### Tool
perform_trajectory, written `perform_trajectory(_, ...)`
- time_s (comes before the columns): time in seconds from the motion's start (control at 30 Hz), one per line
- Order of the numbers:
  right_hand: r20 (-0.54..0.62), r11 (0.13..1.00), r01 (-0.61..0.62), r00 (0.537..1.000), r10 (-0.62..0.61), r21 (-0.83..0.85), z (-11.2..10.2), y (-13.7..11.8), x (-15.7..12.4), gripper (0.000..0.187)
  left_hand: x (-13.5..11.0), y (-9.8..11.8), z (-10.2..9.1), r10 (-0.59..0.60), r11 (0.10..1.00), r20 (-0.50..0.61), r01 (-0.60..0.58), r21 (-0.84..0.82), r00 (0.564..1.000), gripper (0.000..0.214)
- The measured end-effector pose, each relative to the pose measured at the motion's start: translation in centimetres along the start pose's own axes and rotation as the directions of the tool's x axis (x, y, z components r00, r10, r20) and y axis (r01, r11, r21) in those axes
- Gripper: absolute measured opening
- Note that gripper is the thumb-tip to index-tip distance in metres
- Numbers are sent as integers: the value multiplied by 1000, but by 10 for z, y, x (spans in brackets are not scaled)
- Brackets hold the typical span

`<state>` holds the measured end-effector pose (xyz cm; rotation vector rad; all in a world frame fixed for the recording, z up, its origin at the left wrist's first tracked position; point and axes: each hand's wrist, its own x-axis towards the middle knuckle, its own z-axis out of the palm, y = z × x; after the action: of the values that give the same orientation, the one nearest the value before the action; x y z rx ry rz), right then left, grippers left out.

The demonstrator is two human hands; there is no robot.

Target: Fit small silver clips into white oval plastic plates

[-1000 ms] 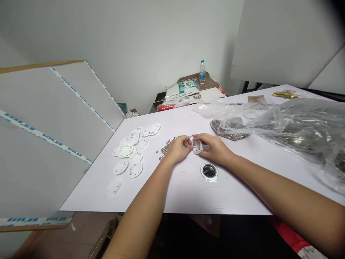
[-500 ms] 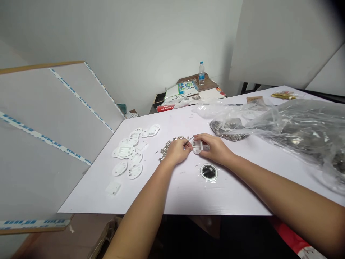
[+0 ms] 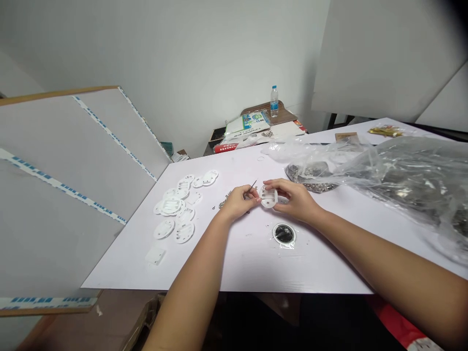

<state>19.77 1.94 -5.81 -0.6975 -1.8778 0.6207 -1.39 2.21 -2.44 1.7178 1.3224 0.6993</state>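
My right hand grips a round white plastic battery-case-like part by its edge, thumb below and fingers above. Slots and ribs show on its face, which is turned toward me. My left hand is closed around a thin, pointed metal tool, its tip sticking up and to the right. The left fingertips meet the part's left edge; whether they also pinch a small piece is too small to tell. Behind the left hand lies a pile of small metal pieces, partly hidden by it.
Several similar white discs lie at the left, with a white square box nearer me. A black round item in clear film sits below the hands. Clear bags of metal pieces cover the right. Panels stand at the left edge.
The white part has turned so more of its slotted face shows. My left hand has tipped the metal tool more upright and covers more of the metal pile. The view has shifted slightly.
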Motion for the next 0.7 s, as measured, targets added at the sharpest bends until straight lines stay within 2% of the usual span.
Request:
perform_trajectory(0.13,20,994,7,1000,-10,111,-4,-5,2,34,-1,-2,-8,-65,975,138,92,-201,988,41)
perform_trajectory(0.23,27,978,10,1000,-16,209,-6,-9,3,36,-1,-4,-11,-44,943,255,125,-307,966,42)
perform_trajectory(0.33,29,960,12,999,-21,278,-6,-12,3,38,0,-8,-11,-5,902,326,145,-408,945,41)
perform_trajectory(0.53,20,936,24,999,-33,352,-5,-21,2,40,2,-13,-6,10,855,322,158,-493,947,46)
perform_trajectory(0.7,8,946,34,999,-38,323,-6,-23,2,39,2,-12,-3,17,862,276,125,-491,961,47)
